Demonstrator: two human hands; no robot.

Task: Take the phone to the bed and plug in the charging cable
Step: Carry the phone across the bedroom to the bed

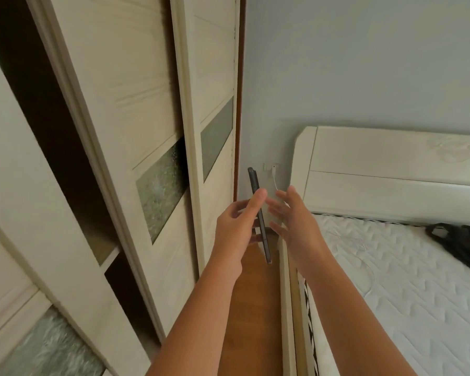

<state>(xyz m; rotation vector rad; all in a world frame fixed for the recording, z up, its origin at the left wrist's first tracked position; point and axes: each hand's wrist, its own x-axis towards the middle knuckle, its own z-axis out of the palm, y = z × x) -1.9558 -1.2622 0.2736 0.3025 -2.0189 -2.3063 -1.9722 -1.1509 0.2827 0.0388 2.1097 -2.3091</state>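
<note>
My left hand (238, 222) grips a dark phone (255, 185) edge-on, held upright over the strip of floor between wardrobe and bed. My right hand (293, 213) hovers just right of the phone with fingers spread, holding nothing and not touching it. Behind the hands, a white charger (274, 167) sits in a wall socket, and its thin white charging cable (275, 183) hangs down until my right hand hides it. The bed (391, 280), with a white quilted mattress and cream headboard (385, 172), fills the right side.
A cream sliding-door wardrobe (136, 131) with frosted glass panels runs along the left. A narrow brown wooden floor (253, 294) strip lies between it and the bed frame. A black bag (461, 240) lies on the mattress at the far right.
</note>
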